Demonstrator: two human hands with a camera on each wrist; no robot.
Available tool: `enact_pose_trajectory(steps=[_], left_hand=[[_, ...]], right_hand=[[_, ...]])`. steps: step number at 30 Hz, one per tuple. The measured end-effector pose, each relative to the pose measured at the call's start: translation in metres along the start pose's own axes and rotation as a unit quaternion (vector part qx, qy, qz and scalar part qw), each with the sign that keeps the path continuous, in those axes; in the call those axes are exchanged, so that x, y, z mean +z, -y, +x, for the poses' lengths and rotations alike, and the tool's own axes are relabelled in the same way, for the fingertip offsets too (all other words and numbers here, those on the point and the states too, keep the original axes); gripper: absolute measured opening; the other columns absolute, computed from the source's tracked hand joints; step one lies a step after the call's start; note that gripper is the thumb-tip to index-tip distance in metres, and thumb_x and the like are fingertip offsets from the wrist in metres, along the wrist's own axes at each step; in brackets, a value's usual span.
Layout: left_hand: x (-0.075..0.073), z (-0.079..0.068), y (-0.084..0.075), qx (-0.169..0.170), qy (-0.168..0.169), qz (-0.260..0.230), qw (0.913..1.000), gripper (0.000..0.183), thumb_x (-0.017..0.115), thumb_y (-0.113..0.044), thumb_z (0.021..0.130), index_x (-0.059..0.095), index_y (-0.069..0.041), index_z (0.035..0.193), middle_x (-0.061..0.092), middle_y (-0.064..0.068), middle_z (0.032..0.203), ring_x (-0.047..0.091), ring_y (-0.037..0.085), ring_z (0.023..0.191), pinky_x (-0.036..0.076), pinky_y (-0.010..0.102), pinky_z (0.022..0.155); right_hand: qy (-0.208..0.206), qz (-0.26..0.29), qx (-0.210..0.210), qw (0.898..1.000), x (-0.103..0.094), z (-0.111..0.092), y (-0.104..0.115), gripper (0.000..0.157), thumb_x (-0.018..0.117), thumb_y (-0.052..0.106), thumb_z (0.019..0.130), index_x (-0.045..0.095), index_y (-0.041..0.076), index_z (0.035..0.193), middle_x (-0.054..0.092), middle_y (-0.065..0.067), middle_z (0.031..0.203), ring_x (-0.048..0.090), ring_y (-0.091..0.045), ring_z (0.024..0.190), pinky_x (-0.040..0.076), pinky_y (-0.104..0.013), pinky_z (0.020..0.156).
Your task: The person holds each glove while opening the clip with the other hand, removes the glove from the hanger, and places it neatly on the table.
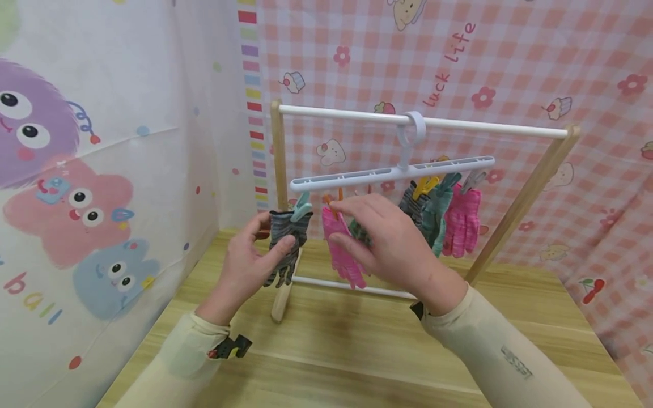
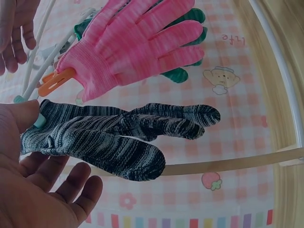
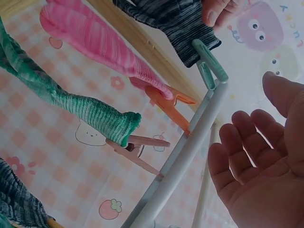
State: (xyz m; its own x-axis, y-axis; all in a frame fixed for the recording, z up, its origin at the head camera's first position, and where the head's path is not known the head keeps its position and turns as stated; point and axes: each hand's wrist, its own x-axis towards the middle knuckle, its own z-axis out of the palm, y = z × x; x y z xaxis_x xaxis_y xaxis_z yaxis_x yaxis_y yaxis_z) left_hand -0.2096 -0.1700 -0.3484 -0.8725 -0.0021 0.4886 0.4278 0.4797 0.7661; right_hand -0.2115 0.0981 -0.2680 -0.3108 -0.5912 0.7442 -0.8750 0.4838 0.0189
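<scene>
My left hand (image 1: 245,263) holds the cuff of a dark grey striped knit glove (image 1: 288,226), thumb in front and fingers behind. A mint-green clip (image 1: 302,207) fastens that glove to the left end of a white hanger (image 1: 352,178). My right hand (image 1: 395,241) is in front of the hanger with relaxed fingers and an empty palm, apart from the clips in the right wrist view. Beside the grey glove hangs a pink glove (image 2: 137,45) on an orange clip (image 2: 56,81). Behind it is a green glove (image 3: 85,111) on a pale pink clip (image 3: 137,147).
Further right hang another grey glove (image 1: 410,203), a teal glove (image 1: 435,218) and a second pink glove (image 1: 463,224). The hanger's ring loops over the white top bar (image 1: 336,113) of a wooden-legged rack on a wood-grain table (image 1: 347,351). A checked cloth (image 1: 530,68) hangs behind.
</scene>
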Motion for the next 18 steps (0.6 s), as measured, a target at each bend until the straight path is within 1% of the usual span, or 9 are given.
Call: enact_pose_trajectory(steps=[1,5,9,12,14,15,18], left_hand=[[0.000,0.000,0.000,-0.003,0.001,-0.004,1.0000,0.048,0.080,-0.027,0.098,0.063,-0.010,0.139,0.074,0.013,0.125,0.068,0.034,0.118,0.062,0.046,0.085],[0.001,0.001,0.000,-0.015,0.003,-0.009,0.9998,0.047,0.079,-0.028,0.099,0.063,-0.011,0.139,0.074,0.013,0.125,0.067,0.034,0.118,0.060,0.045,0.088],[0.001,0.002,0.001,-0.020,0.007,-0.016,0.9996,0.046,0.078,-0.029,0.100,0.063,-0.012,0.139,0.073,0.014,0.125,0.067,0.034,0.119,0.062,0.042,0.082],[0.001,0.002,0.000,-0.019,0.006,-0.016,0.9997,0.045,0.078,-0.028,0.100,0.063,-0.011,0.139,0.073,0.014,0.129,0.067,0.036,0.119,0.063,0.040,0.079],[0.001,0.002,0.000,-0.016,0.004,-0.015,0.9997,0.045,0.078,-0.027,0.100,0.064,-0.012,0.139,0.072,0.013,0.132,0.067,0.036,0.119,0.062,0.041,0.082],[0.001,0.002,0.000,-0.013,0.003,-0.015,0.9998,0.045,0.078,-0.027,0.100,0.064,-0.012,0.139,0.072,0.013,0.134,0.067,0.036,0.119,0.060,0.042,0.086],[0.001,0.002,0.001,-0.002,-0.002,-0.014,0.9999,0.045,0.079,-0.025,0.099,0.065,-0.012,0.139,0.072,0.012,0.137,0.068,0.035,0.118,0.056,0.048,0.096]], right_hand=[[-0.001,-0.002,-0.002,1.000,0.001,0.004,-0.001,0.048,0.085,0.023,0.093,0.069,0.003,0.134,0.076,-0.010,0.124,0.070,-0.027,0.117,0.058,-0.042,0.103],[-0.006,-0.015,-0.009,1.000,0.003,0.015,-0.004,0.047,0.086,0.024,0.093,0.070,0.004,0.132,0.077,-0.010,0.123,0.070,-0.027,0.116,0.056,-0.043,0.103],[-0.004,-0.022,-0.005,1.000,0.006,0.023,-0.006,0.047,0.087,0.024,0.092,0.071,0.004,0.131,0.077,-0.010,0.124,0.069,-0.028,0.117,0.056,-0.044,0.103],[0.005,-0.023,0.005,1.000,0.007,0.030,-0.007,0.052,0.088,0.027,0.091,0.070,0.003,0.133,0.075,-0.012,0.129,0.066,-0.031,0.122,0.054,-0.045,0.107],[0.016,-0.026,0.014,0.999,0.008,0.035,-0.008,0.058,0.089,0.031,0.090,0.068,0.003,0.136,0.073,-0.013,0.132,0.064,-0.032,0.125,0.052,-0.046,0.110],[0.026,-0.030,0.021,0.999,0.009,0.038,-0.009,0.061,0.089,0.034,0.090,0.067,0.003,0.138,0.072,-0.013,0.134,0.063,-0.032,0.128,0.050,-0.046,0.113],[0.063,-0.033,0.045,0.996,0.010,0.047,-0.010,0.069,0.089,0.040,0.089,0.064,0.005,0.143,0.069,-0.012,0.140,0.059,-0.032,0.134,0.046,-0.048,0.118]])
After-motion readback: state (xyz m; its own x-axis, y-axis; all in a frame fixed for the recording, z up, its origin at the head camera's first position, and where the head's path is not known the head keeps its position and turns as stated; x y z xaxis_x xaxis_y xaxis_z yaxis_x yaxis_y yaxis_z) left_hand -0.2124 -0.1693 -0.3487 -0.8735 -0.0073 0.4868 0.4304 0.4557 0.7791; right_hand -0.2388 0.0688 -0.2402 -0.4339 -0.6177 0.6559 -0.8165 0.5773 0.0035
